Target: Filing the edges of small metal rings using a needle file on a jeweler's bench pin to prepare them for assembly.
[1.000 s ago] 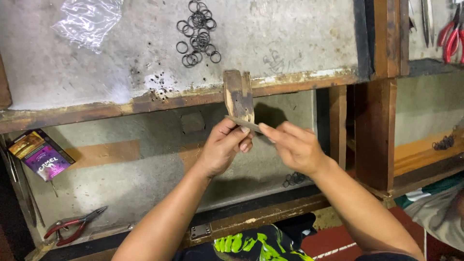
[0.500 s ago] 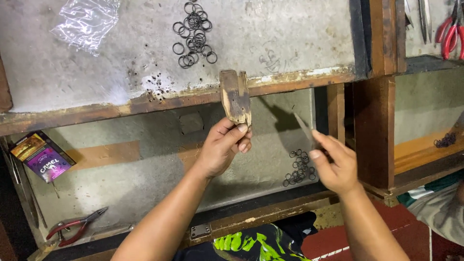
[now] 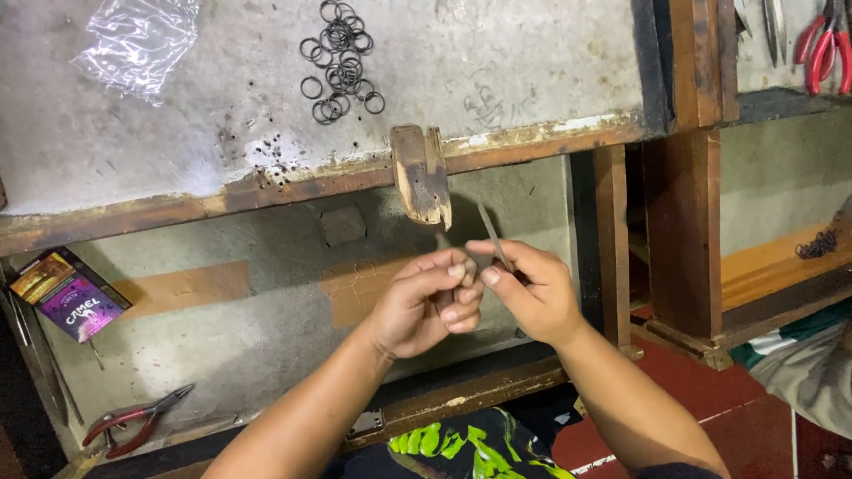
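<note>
L hand (image 3: 426,302) is pinching a tiny piece; R hand (image 3: 524,288) is gripping a thin metal tool (image 3: 491,232). Keep hands close & steady under the wooden peg (image 3: 422,173).

Worn workbench over a red floor

I am looking down on a scuffed grey benchtop (image 3: 497,62) edged in chipped wood; dark wooden posts (image 3: 683,222) are standing to the right; red floor tiles (image 3: 692,390) are showing below, evenly lit.

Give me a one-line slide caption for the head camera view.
Two bare hands meet below a worn wooden bench peg, the right hand pinching a thin metal file, the left hand closed beside it.
</note>
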